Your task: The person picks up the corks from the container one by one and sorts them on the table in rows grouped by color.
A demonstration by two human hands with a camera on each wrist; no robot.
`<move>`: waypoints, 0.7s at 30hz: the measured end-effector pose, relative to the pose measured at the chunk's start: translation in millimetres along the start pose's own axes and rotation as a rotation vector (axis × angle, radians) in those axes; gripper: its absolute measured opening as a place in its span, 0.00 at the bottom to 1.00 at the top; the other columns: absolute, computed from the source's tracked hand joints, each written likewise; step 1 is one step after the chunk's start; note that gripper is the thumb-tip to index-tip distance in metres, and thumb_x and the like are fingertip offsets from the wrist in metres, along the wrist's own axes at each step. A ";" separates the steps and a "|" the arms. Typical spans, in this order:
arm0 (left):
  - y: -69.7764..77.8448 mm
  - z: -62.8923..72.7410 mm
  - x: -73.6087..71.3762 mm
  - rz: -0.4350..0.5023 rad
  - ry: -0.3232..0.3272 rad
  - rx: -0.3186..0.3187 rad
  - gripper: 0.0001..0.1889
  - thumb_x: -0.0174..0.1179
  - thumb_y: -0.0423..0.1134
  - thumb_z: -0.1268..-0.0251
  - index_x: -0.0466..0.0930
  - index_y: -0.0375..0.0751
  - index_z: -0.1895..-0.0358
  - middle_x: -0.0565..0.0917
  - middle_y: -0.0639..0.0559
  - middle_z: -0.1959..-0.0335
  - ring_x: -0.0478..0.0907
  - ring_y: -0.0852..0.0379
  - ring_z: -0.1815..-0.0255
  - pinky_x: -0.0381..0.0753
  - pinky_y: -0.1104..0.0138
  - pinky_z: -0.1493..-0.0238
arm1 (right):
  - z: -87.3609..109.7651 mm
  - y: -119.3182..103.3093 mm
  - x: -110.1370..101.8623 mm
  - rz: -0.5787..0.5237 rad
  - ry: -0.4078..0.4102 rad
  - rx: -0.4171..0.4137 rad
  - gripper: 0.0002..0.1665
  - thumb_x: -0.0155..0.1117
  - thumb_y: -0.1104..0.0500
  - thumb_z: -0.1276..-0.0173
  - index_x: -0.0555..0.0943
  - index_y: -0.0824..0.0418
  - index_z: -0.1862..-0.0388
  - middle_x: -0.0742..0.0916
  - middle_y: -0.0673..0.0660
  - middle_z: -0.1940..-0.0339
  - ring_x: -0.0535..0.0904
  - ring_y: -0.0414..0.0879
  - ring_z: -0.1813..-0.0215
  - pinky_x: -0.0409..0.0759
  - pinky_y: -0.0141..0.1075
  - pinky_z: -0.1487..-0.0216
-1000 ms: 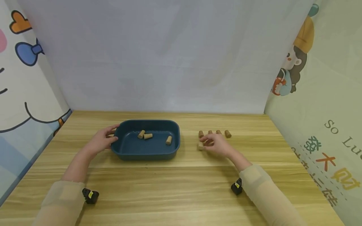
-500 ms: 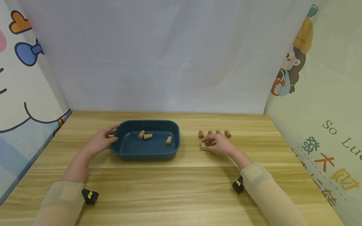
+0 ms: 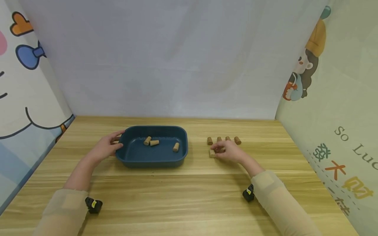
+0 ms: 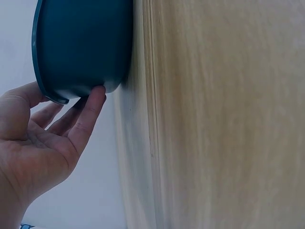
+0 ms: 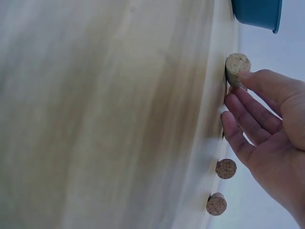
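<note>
My left hand [image 3: 104, 146] holds the left end of a dark blue rectangular basin [image 3: 153, 164]; in the left wrist view, fingers [image 4: 86, 119] touch its outer wall and the thumb is at the rim. Inside the basin lie three corks, one cork [image 3: 176, 147] towards the right and two together left of the middle. Right of the basin, my right hand [image 3: 228, 151] pinches a pale cork [image 3: 212, 153] at table level. In the right wrist view, the thumb touches this cork [image 5: 237, 67]; the contact of the other fingers is partly hidden.
Several darker corks stand in a row behind my right hand, including the leftmost cork [image 3: 209, 141] and the rightmost cork [image 3: 237, 140]. A white cloth [image 3: 177, 65] hangs behind the wooden table [image 3: 165, 203], with printed cloths at both sides.
Since one second ago, the right hand and the pale cork have shifted slightly right; in the last half second they barely move. The left hand and basin stay in place.
</note>
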State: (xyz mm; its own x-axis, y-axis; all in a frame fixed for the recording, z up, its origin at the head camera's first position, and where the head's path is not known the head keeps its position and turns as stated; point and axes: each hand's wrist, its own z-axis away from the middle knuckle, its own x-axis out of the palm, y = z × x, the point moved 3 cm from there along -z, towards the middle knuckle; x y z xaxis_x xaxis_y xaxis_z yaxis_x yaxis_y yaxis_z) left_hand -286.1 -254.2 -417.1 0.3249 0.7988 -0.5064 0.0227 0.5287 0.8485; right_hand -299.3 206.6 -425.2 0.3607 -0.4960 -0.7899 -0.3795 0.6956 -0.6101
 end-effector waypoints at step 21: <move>0.1 1.2 -0.2 -0.017 0.008 -0.007 0.33 0.47 0.36 0.27 0.44 0.44 0.24 0.52 0.24 0.30 0.60 0.30 0.33 0.80 0.53 0.52 | 7.4 -7.2 -7.3 -0.048 0.052 0.007 0.21 0.65 0.65 0.37 0.79 0.65 0.45 0.84 0.61 0.51 0.80 0.53 0.50 0.81 0.41 0.51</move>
State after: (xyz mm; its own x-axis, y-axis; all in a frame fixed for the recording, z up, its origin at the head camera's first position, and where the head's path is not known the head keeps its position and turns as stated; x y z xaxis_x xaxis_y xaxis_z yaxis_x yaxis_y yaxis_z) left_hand -285.0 -254.7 -416.7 0.3170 0.7920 -0.5217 0.0219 0.5438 0.8389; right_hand -292.9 209.0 -414.5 0.3338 -0.5547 -0.7622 -0.3569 0.6739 -0.6468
